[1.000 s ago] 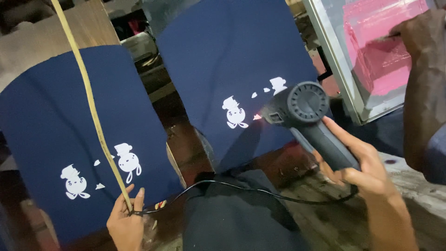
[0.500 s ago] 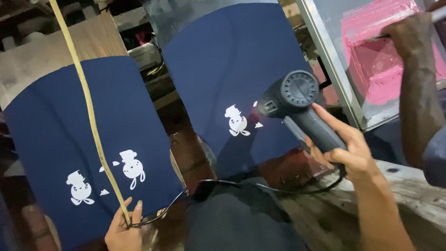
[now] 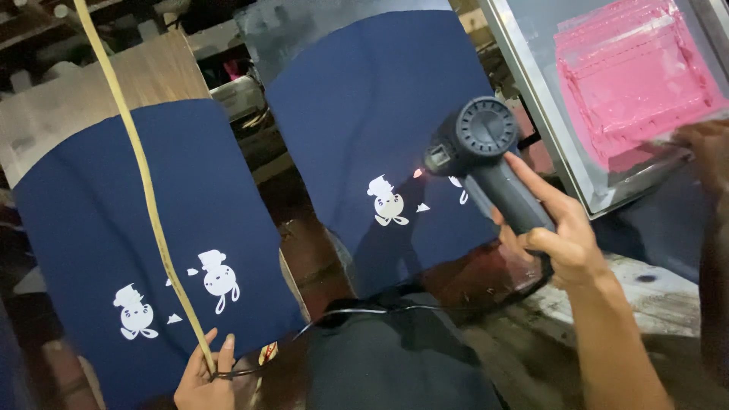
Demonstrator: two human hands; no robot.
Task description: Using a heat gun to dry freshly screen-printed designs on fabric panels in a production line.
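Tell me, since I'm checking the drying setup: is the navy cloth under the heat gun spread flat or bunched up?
Spread flat. The navy cloth lies smooth over its board, white print showing, with the heat gun in the right hand aimed at it.

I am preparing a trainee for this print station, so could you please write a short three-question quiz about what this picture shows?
1. True or false: the right hand holds a dark heat gun aimed at the white print on the middle navy fabric panel.
2. What does the left hand grip?
A. a pink screen
B. a yellowish strap and a black cord
C. a brush
3. Fill in: the framed screen at upper right carries ____ coloured ink.

Key
1. True
2. B: the yellowish strap and the black cord meet at that hand.
3. pink
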